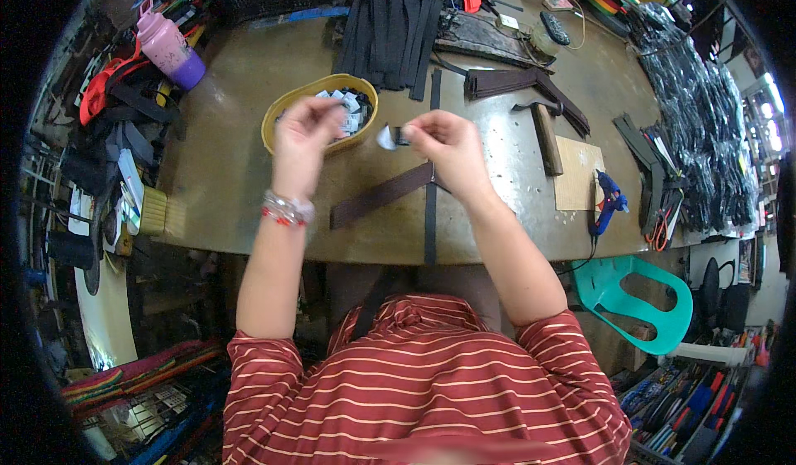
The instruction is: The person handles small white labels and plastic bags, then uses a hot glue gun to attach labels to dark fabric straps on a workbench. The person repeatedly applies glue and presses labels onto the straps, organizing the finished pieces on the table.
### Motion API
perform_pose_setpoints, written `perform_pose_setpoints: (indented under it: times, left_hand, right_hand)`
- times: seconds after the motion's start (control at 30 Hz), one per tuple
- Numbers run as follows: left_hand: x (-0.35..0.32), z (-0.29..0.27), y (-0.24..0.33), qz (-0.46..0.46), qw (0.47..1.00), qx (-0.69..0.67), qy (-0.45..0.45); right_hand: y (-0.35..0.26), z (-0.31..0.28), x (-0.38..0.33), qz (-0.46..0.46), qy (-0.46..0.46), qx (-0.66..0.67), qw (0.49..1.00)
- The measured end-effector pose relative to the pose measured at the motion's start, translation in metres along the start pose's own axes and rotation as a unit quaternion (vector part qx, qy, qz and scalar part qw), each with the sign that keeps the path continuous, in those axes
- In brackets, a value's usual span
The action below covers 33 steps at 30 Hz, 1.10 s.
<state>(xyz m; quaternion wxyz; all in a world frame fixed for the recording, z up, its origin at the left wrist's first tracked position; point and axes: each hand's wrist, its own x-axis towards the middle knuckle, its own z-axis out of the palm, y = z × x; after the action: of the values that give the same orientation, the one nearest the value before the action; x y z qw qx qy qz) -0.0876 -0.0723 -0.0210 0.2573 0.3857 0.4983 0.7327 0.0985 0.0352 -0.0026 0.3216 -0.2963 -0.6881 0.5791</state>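
Note:
My right hand (452, 152) pinches a small black-and-white label (388, 138) between thumb and fingertips, above the table. My left hand (303, 138) is over the near side of a yellow oval basket (269, 118), its thumb and fingers drawn together. Whether anything is between them is hidden by blur and the fingers. Several small white and dark labels (355, 118) lie in the basket. Below my hands, a dark brown strap (377, 197) slants across the table. It meets a narrow black strip (430, 225) that runs toward the table's front edge.
Black straps (385, 34) lie in a pile at the back; folded brown straps (506, 82) are to their right. A wooden bar (547, 138), a light board (578, 162) and a blue glue gun (609, 200) are at right. A pink-purple bottle (170, 50) stands far left, a green plastic chair (634, 299) at lower right.

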Motion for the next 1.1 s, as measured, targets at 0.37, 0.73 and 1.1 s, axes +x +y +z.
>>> perform_pose_setpoints:
  times: [0.37, 0.73, 1.1]
  left_hand:
    - [-0.023, 0.017, 0.007, -0.012, 0.961, 0.261, -0.084]
    - [0.013, -0.019, 0.031, 0.116, 0.829, 0.542, 0.068]
    - [-0.127, 0.055, -0.036, 0.138, 0.824, 0.439, -0.331]
  right_hand:
    - [0.017, -0.008, -0.024, 0.111, -0.001, 0.123, 0.986]
    - [0.062, -0.045, -0.027, 0.128, 0.064, -0.07, 0.987]
    - [0.086, -0.041, -0.022, 0.097, 0.048, -0.29, 0.951]
